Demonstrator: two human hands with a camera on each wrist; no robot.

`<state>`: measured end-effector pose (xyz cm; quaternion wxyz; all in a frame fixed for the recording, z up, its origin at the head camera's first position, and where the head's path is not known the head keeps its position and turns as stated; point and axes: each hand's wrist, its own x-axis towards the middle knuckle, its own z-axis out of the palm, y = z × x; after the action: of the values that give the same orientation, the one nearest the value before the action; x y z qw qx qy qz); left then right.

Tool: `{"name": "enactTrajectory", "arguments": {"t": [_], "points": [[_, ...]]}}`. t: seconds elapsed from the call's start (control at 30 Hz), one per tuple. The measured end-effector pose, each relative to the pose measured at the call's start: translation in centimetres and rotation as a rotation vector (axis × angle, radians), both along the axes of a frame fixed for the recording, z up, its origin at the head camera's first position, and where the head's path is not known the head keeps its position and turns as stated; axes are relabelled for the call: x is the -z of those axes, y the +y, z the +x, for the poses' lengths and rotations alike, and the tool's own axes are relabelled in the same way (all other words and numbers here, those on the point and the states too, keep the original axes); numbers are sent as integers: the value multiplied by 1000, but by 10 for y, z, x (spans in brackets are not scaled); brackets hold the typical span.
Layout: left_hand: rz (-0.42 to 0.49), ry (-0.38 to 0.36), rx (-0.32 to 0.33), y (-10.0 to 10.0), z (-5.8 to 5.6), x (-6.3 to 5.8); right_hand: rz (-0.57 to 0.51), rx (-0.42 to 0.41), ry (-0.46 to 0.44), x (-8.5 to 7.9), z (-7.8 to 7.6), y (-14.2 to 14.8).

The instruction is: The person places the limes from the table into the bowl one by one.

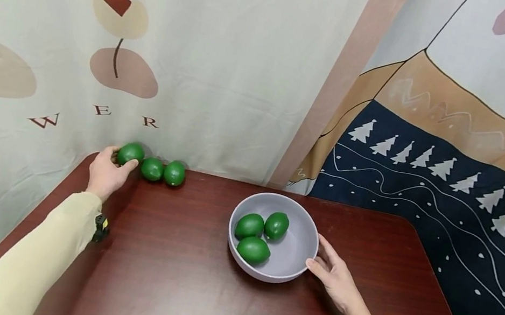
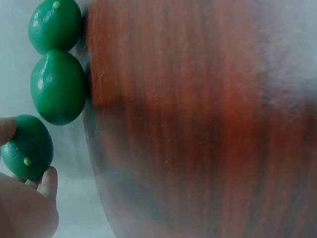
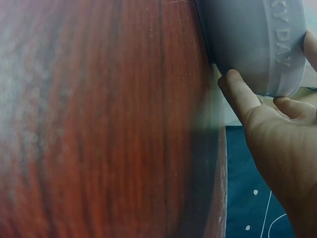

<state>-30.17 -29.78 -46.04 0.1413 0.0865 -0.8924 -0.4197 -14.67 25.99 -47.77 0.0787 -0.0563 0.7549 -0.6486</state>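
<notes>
At the table's far left corner my left hand (image 1: 108, 174) grips a green lime (image 1: 131, 153) between thumb and fingers. The left wrist view shows this lime (image 2: 30, 148) slightly raised at the table's edge. Two more limes, a nearer lime (image 1: 152, 169) and a farther lime (image 1: 175, 173), sit side by side just right of it. My right hand (image 1: 334, 278) holds the right side of a grey-lilac bowl (image 1: 302, 230), thumb at the rim and fingers along the outer wall. Inside the bowl lie three limes (image 1: 253, 250). Raised lettering marks the bowl's outside (image 3: 281, 44).
The dark red wooden table (image 1: 156, 274) has rounded far corners. A pale printed curtain (image 1: 223, 93) hangs right behind its far edge, and a navy cloth with white trees (image 1: 422, 204) hangs at the right.
</notes>
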Motion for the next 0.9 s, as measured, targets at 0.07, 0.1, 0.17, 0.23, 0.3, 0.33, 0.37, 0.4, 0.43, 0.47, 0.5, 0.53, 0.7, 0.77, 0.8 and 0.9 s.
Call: {"name": "enactTrajectory", "arguments": {"t": [0.07,0.1,0.17,0.23,0.3,0.33,0.37,0.4,0.43,0.47,0.5,0.53,0.7,0.77,0.8,0.9], "points": [[4,10,21,2,3,1,5,2,3,0,0,0],[9,16,31,2,4,1,7,1,4,0,0,0],[17,25,51,4,7,0,8,-2,9,0,0,0],[26,34,66,6,9,-1,7,-7,12,1,0,0],[30,42,78,9,12,-3,6,-10,14,1,0,0],[30,46,83,10,13,-4,6,-10,17,1,0,0],[31,50,88,11,15,-5,6,-11,20,1,0,0],[31,54,92,12,16,-6,7,-11,20,1,0,0],[29,57,97,13,16,-6,7,-10,21,0,0,0],[30,58,104,14,17,-7,7,-9,21,0,0,0],[31,58,110,15,18,-8,9,-7,21,0,0,0],[32,59,117,16,19,-8,9,-4,20,-1,0,0],[42,49,152,19,24,-9,1,6,-5,0,0,-1],[49,45,169,21,26,-9,-3,12,-13,1,0,-1],[54,43,177,22,27,-9,-4,17,-17,1,0,-2],[61,30,201,25,30,-9,2,25,-21,2,1,-2]]}}
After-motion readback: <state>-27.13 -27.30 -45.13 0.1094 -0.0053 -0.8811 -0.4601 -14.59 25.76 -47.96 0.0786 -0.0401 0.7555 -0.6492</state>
